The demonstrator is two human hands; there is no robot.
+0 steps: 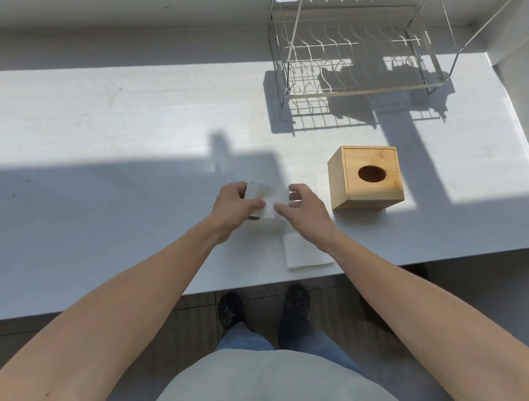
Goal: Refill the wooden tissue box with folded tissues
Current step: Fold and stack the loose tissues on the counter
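Your left hand [235,206] and right hand [302,206] both pinch a tissue [268,198] mid-fold over the counter [83,193]. Another folded tissue [302,253] waits near the edge; next probably stuff them into the wooden box [365,176], just right.

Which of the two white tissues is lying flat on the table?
The folded tissue near the table's front edge, under the right forearm, lies flat. The other tissue is held between both hands.
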